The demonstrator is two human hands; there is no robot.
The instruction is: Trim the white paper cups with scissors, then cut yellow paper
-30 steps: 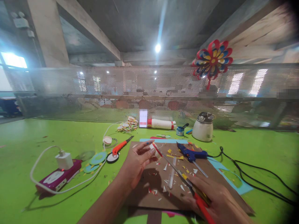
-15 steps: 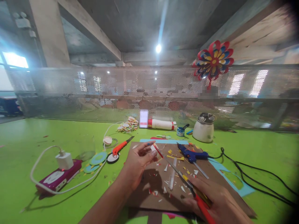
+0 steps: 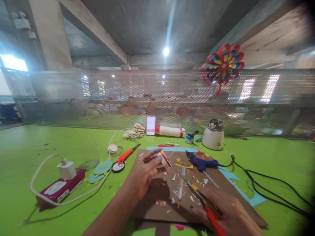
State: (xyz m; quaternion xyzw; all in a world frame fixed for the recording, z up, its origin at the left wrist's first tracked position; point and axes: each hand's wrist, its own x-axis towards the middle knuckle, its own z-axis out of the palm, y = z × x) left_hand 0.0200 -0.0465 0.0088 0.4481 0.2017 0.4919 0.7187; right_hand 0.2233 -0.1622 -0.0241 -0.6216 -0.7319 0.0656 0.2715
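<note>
My left hand (image 3: 146, 170) pinches a small round white piece with a red edge (image 3: 164, 159) between thumb and fingers, above the brown board. Held in my right hand (image 3: 223, 206) is a pair of scissors (image 3: 188, 183) with long blades and red handles. Its tips point up and left, close to the red edge of the round piece; whether they touch it I cannot tell. A small yellow bit shows on the blades near my right fingers. Below both hands, the brown board (image 3: 147, 209) carries white, red and yellow scraps and a clear stick (image 3: 181, 183).
A blue glue gun (image 3: 203, 163) with a black cord lies right of the board. On the left are a purple power strip (image 3: 61, 185), an orange-handled tool (image 3: 125, 156) and light-blue rings (image 3: 102, 167). Behind stand a blue jar (image 3: 189, 139), a white kettle-like container (image 3: 213, 139) and a phone (image 3: 151, 125).
The round piece has turned slightly in my left fingers, showing more of its white side. My right hand and the scissors stay nearly in place. The whole view has shifted a little.
</note>
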